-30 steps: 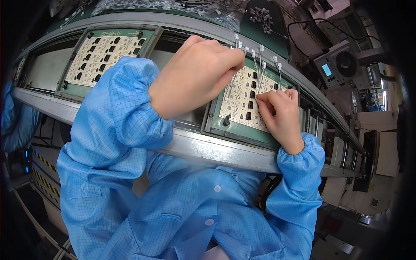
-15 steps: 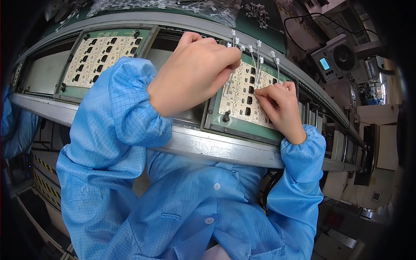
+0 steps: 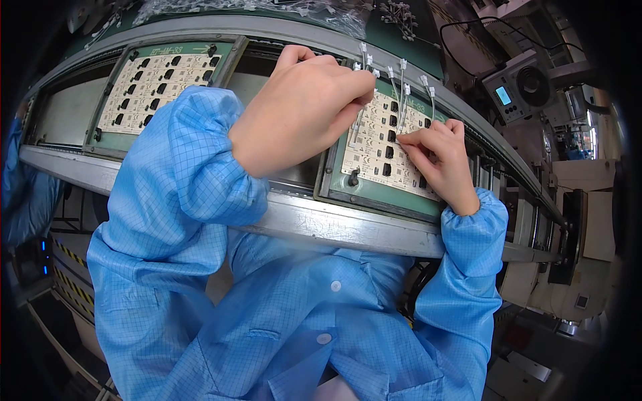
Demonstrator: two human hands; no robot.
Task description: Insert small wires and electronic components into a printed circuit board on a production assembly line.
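Head view: over the circuit-board panel [image 3: 375,142], your pinched right hand [image 3: 440,158], contents unclear, has pivoted slightly, suggesting fine adjustment.

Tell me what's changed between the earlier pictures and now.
The right hand shifted slightly, its wrist moving away from the body and rightward, fingertips still over the circuit board. Nothing was visibly picked up or released. The left hand stayed put, and the white-tipped wires still stand.
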